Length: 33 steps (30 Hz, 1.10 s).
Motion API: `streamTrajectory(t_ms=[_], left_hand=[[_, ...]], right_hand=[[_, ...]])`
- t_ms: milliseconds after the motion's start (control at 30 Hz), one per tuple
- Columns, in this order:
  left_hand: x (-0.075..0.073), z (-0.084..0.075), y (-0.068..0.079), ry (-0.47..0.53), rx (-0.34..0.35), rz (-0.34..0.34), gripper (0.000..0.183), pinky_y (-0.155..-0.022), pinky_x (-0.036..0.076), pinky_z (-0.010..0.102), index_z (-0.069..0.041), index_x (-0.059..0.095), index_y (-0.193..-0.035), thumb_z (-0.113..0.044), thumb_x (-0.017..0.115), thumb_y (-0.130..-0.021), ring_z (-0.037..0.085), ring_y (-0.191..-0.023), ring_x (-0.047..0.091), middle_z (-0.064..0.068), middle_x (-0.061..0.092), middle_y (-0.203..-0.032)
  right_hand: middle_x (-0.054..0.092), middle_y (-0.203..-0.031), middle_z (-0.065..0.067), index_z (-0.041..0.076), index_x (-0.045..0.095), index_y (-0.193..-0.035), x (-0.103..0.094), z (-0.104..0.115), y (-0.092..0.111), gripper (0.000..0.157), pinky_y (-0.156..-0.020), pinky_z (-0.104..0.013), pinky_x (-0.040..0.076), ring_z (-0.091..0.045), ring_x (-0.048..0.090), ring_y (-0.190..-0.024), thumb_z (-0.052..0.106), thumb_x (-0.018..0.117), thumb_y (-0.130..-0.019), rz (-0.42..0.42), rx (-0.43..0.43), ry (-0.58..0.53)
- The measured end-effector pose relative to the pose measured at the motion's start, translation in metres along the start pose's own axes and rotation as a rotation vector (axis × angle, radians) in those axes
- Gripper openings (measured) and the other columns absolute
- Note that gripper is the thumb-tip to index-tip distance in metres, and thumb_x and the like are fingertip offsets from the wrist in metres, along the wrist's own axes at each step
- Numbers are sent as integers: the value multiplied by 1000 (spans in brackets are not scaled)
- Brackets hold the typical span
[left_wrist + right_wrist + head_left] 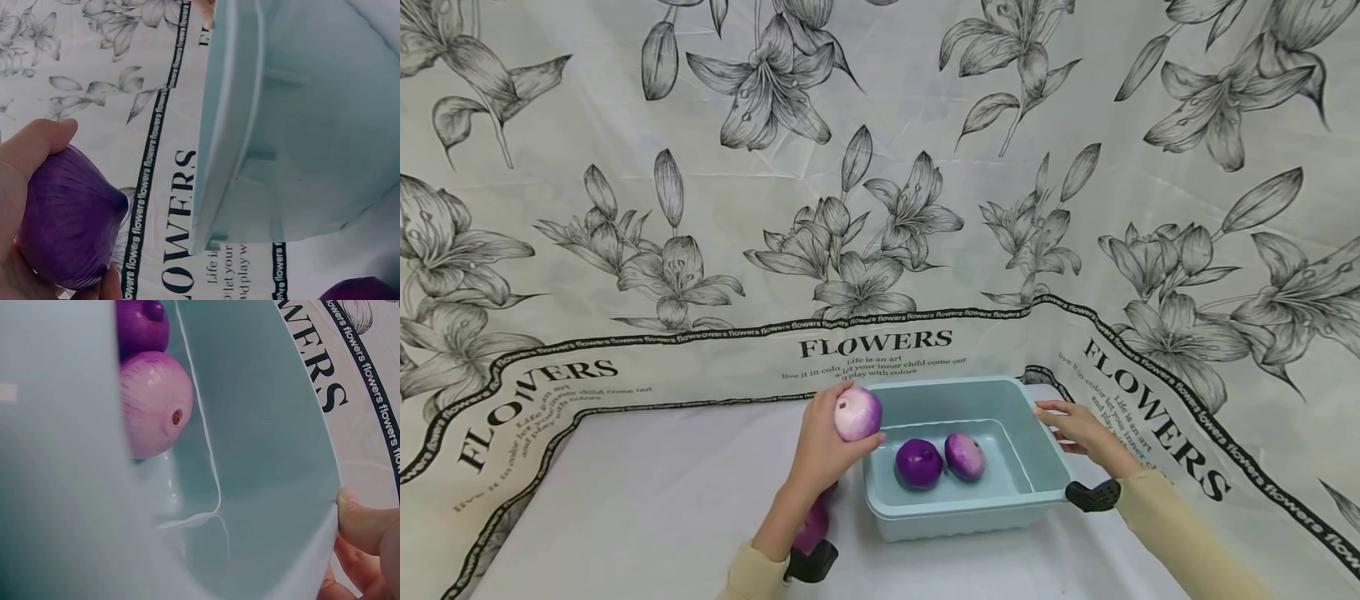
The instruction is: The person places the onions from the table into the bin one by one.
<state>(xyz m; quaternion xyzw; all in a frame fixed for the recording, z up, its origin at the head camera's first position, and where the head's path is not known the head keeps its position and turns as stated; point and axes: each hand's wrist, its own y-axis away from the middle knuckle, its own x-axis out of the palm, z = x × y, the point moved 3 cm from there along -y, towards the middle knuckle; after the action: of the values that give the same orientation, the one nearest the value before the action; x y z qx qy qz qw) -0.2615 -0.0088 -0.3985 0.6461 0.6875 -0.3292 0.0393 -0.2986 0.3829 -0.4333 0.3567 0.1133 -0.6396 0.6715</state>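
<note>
My left hand [824,442] grips a purple-and-white onion [858,414] beside the left rim of a pale blue plastic basin [955,510]. In the left wrist view the thumb and fingers wrap round this onion [72,219], its purple pointed end facing the basin's outer wall [312,137]. On the basin's right rim, my right hand [1078,433] pinches the edge, thumb on top and fingers outside, as the right wrist view also shows. Inside the basin lie a dark purple onion [918,464] and a paler one [965,457], side by side.
More purple onions [811,527] lie on the white tabletop [647,500] left of the basin, partly hidden behind my left forearm. A flower-printed cloth [880,225] rises as a backdrop behind the table and along its sides.
</note>
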Motion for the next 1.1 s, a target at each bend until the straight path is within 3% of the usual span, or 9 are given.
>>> streamTrajectory(t_ms=[333, 633, 867, 1100], left_hand=[[12, -17, -27, -6, 16, 109, 82, -88, 45, 44, -16, 43, -130, -39, 80, -61, 24, -116, 42, 5, 50, -123], [32, -35, -42, -29, 68, 177, 81, -90, 43, 43, -17, 44, -130, -39, 79, -61, 24, -116, 42, 5, 51, -124], [46, -38, -54, -54, 69, 242, 84, -88, 45, 42, -22, 40, -133, -41, 79, -61, 23, -117, 43, 4, 48, -129], [60, -39, -64, -87, 105, 299, 84, -88, 45, 42, -19, 41, -132, -40, 80, -60, 24, -116, 44, 5, 46, -131]], right_hand=[[49, -124, -22, 1, 32, -137, 0, 4, 1, 69, -80, -38, 49, -22, 54, -96, 50, 45, -90, 25, -13, -30], [46, -128, -25, 2, 31, -137, 2, 0, -1, 69, -74, -34, 50, -25, 57, -99, 49, 46, -89, -1, 24, -11], [46, -129, -25, 2, 33, -137, 1, -1, -3, 67, -71, -31, 50, -22, 58, -95, 46, 49, -89, -9, 27, -24], [47, -129, -23, 4, 34, -136, 1, 0, -1, 66, -72, -32, 50, -24, 58, -97, 47, 49, -88, -16, 45, -31]])
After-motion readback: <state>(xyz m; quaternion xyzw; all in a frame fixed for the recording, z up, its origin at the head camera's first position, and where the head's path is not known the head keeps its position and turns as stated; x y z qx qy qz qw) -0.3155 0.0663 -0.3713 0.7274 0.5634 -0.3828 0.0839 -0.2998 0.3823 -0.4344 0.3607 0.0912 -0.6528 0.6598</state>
